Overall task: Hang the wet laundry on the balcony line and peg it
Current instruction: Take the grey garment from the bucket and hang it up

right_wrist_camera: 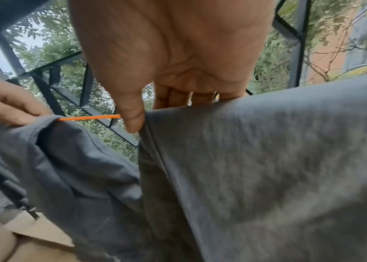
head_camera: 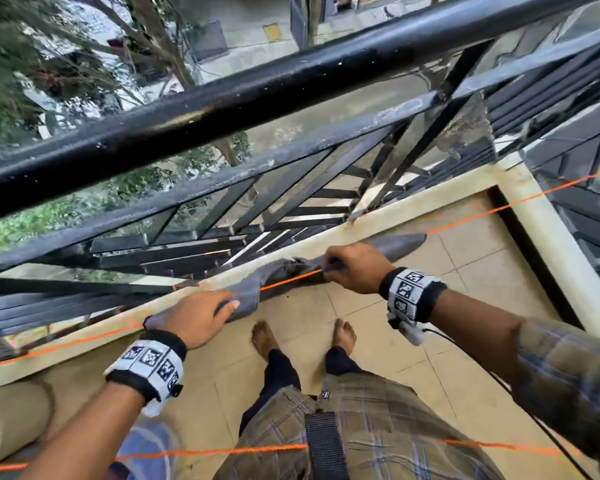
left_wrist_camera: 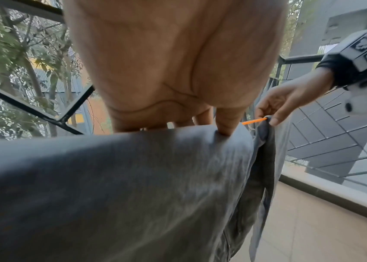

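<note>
A grey wet garment (head_camera: 246, 296) hangs folded over the orange line (head_camera: 291, 278) that runs along the balcony rail. My left hand (head_camera: 222, 310) holds its left part, thumb on the near side of the cloth (left_wrist_camera: 133, 186) and fingers over the far side. To the right, my right hand (head_camera: 336, 265) pinches the bunched fabric (right_wrist_camera: 267, 159) at the line (right_wrist_camera: 88, 117), thumb in front and fingers behind. Between the hands a short stretch of bare line (left_wrist_camera: 254, 121) shows. No peg is in view.
The black metal railing (head_camera: 257, 88) stands just beyond the line, on a pale ledge (head_camera: 430, 199). A second orange line (head_camera: 222, 452) crosses at waist height. A beige roll (head_camera: 14, 414) and something blue (head_camera: 146, 441) lie at the lower left. My bare feet stand on floor tiles (head_camera: 447, 299).
</note>
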The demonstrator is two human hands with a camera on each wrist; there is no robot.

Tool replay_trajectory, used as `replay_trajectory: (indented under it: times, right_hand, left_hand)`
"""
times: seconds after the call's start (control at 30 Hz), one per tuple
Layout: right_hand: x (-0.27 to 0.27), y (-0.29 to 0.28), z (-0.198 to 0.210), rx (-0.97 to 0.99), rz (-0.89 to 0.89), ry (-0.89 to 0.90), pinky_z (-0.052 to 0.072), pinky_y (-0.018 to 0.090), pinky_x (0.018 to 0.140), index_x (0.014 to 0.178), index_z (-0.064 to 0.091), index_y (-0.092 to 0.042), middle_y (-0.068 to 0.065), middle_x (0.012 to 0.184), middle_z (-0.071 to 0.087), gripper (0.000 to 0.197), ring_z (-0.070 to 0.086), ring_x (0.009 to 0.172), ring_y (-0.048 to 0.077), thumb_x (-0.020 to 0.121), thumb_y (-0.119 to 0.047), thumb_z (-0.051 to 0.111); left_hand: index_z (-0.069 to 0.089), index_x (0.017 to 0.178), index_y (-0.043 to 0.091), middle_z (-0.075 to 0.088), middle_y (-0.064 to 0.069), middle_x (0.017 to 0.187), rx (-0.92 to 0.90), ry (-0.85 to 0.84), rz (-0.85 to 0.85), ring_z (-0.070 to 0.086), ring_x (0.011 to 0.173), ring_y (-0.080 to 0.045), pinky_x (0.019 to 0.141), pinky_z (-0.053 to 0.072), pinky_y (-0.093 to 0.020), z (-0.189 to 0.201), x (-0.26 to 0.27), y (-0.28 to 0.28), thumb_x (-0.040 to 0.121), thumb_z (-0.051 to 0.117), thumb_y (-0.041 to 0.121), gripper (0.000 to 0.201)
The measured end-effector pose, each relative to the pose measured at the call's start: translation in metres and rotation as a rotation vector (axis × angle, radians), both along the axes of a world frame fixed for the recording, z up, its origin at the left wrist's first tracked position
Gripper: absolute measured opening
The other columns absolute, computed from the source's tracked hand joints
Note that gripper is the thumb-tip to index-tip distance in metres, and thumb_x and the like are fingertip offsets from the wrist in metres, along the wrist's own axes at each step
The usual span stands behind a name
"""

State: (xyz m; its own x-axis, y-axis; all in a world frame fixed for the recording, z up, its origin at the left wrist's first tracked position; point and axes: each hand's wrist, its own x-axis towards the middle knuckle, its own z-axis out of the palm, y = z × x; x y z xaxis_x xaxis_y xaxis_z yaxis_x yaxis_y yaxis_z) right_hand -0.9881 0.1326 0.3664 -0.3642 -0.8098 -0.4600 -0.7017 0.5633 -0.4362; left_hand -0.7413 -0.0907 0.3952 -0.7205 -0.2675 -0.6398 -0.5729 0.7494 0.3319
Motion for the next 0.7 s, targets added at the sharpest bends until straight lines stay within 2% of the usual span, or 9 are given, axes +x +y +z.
replay_trajectory:
  times: [0.1, 0.17, 0.37, 0.47, 0.53, 0.6, 0.63, 0.7]
  right_hand:
    - [-0.005, 0.009, 0.002, -0.003, -0.018, -0.032, 0.045, 0.031, 0.077, 0.11, 0.066, -0.024, 0.002, 0.106, 0.071, 0.029, 0.063, 0.101, 0.025, 0.086, -0.041, 0.068]
    - [-0.001, 0.013, 0.002, -0.011, -0.024, -0.022, 0.044, 0.031, 0.077, 0.11, 0.067, -0.023, 0.002, 0.107, 0.071, 0.031, 0.063, 0.102, 0.024, 0.086, -0.042, 0.069]
    - [0.02, 0.022, 0.008, 0.018, -0.101, 0.023, 0.052, 0.041, 0.082, 0.109, 0.067, -0.025, 0.003, 0.104, 0.071, 0.03, 0.065, 0.099, 0.027, 0.083, -0.039, 0.071]
    - [0.029, 0.027, 0.017, -0.005, -0.165, 0.047, 0.052, 0.042, 0.084, 0.111, 0.068, -0.024, 0.003, 0.107, 0.071, 0.03, 0.065, 0.099, 0.027, 0.082, -0.033, 0.074]
    - [0.033, 0.03, 0.025, -0.013, -0.197, 0.051, 0.051, 0.036, 0.085, 0.11, 0.071, -0.022, 0.002, 0.11, 0.071, 0.028, 0.064, 0.101, 0.024, 0.083, -0.027, 0.074]
    - [0.036, 0.03, 0.029, 0.007, -0.235, 0.053, 0.051, 0.033, 0.084, 0.109, 0.073, -0.019, 0.003, 0.108, 0.072, 0.027, 0.065, 0.1, 0.025, 0.083, -0.023, 0.074]
    - [0.037, 0.028, 0.03, 0.009, -0.254, 0.05, 0.052, 0.035, 0.083, 0.107, 0.074, -0.018, 0.004, 0.105, 0.073, 0.025, 0.066, 0.098, 0.026, 0.082, -0.023, 0.074]
    - [0.04, 0.024, 0.029, 0.01, -0.28, 0.071, 0.053, 0.038, 0.08, 0.103, 0.075, -0.021, 0.005, 0.099, 0.074, 0.022, 0.067, 0.093, 0.028, 0.082, -0.028, 0.073]
  left_hand:
    - [0.064, 0.115, 0.027, 0.071, -0.004, 0.109, 0.011, -0.004, -0.022, 0.064, 0.104, -0.028, 0.084, 0.049, -0.038, -0.002, 0.006, -0.004, 0.083, 0.021, 0.068, 0.069]
    - [0.065, 0.116, 0.029, 0.072, -0.002, 0.109, 0.029, -0.014, -0.052, 0.064, 0.103, -0.027, 0.085, 0.049, -0.037, -0.001, 0.008, -0.008, 0.085, 0.029, 0.065, 0.059]
    - [0.064, 0.113, 0.028, 0.071, -0.001, 0.105, 0.096, -0.055, -0.207, 0.063, 0.097, -0.025, 0.08, 0.047, -0.033, 0.001, 0.012, -0.01, 0.086, 0.04, 0.062, 0.05]
    - [0.06, 0.104, 0.025, 0.069, -0.004, 0.105, 0.089, -0.058, -0.278, 0.062, 0.098, -0.026, 0.072, 0.04, -0.031, 0.002, 0.008, -0.006, 0.094, 0.053, 0.051, 0.029]
    - [0.055, 0.116, 0.022, 0.067, -0.009, 0.11, 0.045, -0.063, -0.328, 0.061, 0.102, -0.03, 0.073, 0.04, -0.032, 0.002, 0.0, 0.001, 0.094, 0.055, 0.046, 0.032]
    - [0.042, 0.136, 0.024, 0.064, -0.013, 0.115, 0.018, -0.038, -0.356, 0.06, 0.107, -0.035, 0.08, 0.045, -0.036, 0.001, -0.01, 0.009, 0.092, 0.058, 0.046, 0.051]
    - [0.037, 0.14, 0.026, 0.062, -0.013, 0.117, 0.01, -0.012, -0.362, 0.059, 0.11, -0.036, 0.084, 0.048, -0.038, 0.001, -0.015, 0.014, 0.092, 0.059, 0.046, 0.057]
    - [0.04, 0.138, 0.025, 0.055, -0.009, 0.121, -0.058, 0.049, -0.397, 0.053, 0.114, -0.034, 0.089, 0.049, -0.042, -0.002, -0.023, 0.023, 0.093, 0.058, 0.044, 0.052]
